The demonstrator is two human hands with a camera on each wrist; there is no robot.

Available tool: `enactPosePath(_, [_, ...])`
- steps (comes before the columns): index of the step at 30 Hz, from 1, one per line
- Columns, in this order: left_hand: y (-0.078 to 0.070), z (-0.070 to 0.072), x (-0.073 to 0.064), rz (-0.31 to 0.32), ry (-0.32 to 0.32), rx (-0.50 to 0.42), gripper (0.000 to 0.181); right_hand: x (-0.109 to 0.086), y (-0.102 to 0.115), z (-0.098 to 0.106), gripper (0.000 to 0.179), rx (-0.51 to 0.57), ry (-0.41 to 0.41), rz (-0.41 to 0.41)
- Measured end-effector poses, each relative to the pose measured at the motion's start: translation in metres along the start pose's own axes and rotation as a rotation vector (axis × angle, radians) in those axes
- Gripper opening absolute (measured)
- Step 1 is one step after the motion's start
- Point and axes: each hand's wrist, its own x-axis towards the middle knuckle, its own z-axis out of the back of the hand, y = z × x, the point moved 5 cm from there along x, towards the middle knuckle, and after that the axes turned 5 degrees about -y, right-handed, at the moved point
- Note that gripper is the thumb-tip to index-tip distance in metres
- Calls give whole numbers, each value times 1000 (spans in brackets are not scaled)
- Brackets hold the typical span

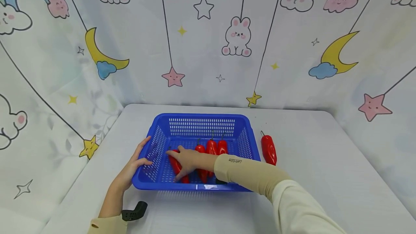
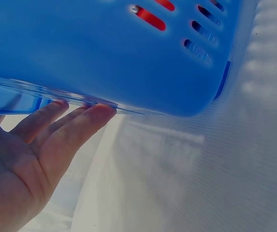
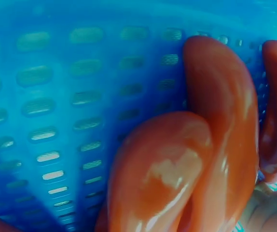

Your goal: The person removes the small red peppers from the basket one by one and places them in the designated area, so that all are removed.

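A blue plastic basket (image 1: 202,120) with slotted walls stands on the white table and holds several red chili peppers (image 1: 212,146). My right hand (image 1: 186,160) is inside it, fingers spread over the leftmost pepper (image 1: 174,164); the forearm hides parts of the other peppers. In the right wrist view, glossy peppers (image 3: 223,111) lie by the basket wall, with a bit of the hand at the lower right. My left hand (image 1: 128,170) rests at the basket's left side. The left wrist view shows its fingers (image 2: 76,128) nearly straight, touching the basket's rim.
One more red chili pepper (image 1: 268,149) lies on the table, right of the basket. A patterned cloth wall (image 1: 208,53) rises behind the table (image 1: 325,176). On the left wrist sits a black device (image 1: 134,211).
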Motion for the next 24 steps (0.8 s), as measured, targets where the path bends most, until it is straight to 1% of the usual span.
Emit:
enactPosePath(5, [0,0,0,1,0,-1,78,-1,-1,1,92,106,0,-3])
enactPosePath(10, [1,0,1,7,-4,-1,78,-2,-5,6,93,158,-1,2])
enactPosePath(14, [1,0,1,6,-2,0,78,-3,-8,13,95,173,-18,9])
enactPosePath(17, [1,0,0,5,-1,-1,78,-4,-9,19,94,186,-28,29])
enactPosePath(24, [1,0,0,1,-1,-9,77,-11,-3,34,91,184,-51,78])
